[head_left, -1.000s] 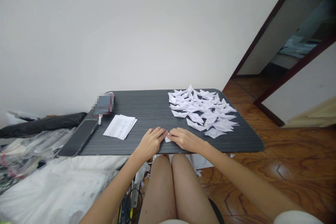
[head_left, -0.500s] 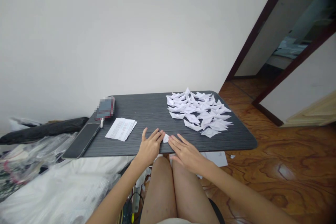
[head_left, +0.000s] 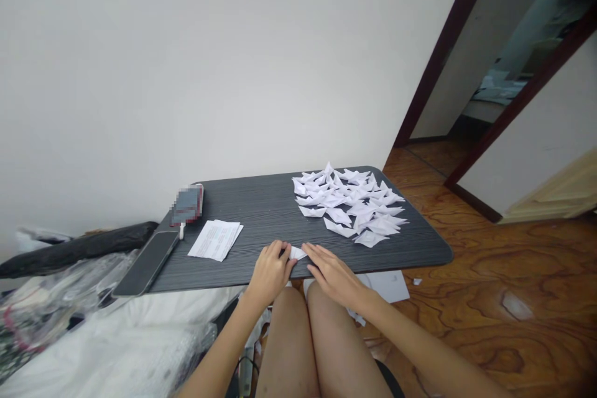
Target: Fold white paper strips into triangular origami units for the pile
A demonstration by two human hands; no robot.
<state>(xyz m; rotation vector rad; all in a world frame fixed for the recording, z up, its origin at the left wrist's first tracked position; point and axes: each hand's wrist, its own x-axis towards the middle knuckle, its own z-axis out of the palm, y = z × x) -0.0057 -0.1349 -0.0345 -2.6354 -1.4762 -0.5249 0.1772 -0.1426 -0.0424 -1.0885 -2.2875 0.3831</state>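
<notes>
Our fingertips meet over a small folded piece of white paper (head_left: 297, 253) lying at the near edge of the dark grey wood-grain tabletop (head_left: 261, 205). Our left hand (head_left: 269, 272) lies palm down with its fingers curled onto the paper's left end, pressing it to the table. Our right hand (head_left: 332, 272) lies flat with its fingers stretched toward the paper's right end, the fingertips touching it. Only a small white sliver of the paper shows between the two hands, so we cannot tell its exact fold. Neither hand is lifting it; both press rather than pinch.

Just beyond our right hand, toward the far right part of the table, lies a spread heap of small white folded paper boats (head_left: 348, 203), many overlapping. To the left of our left hand rests a thin stack of white printed paper slips (head_left: 215, 239), lying flat and slightly fanned. Farther left, at the table's left edge, a dark smartphone (head_left: 147, 262) lies face up, and behind it sits a small blurred red-edged device (head_left: 187, 204) with a white cable plug at its near end. Under the table edge our bare knees show, with white paper scraps (head_left: 387, 285) on the brown wooden floor (head_left: 504, 286) on the right.
</notes>
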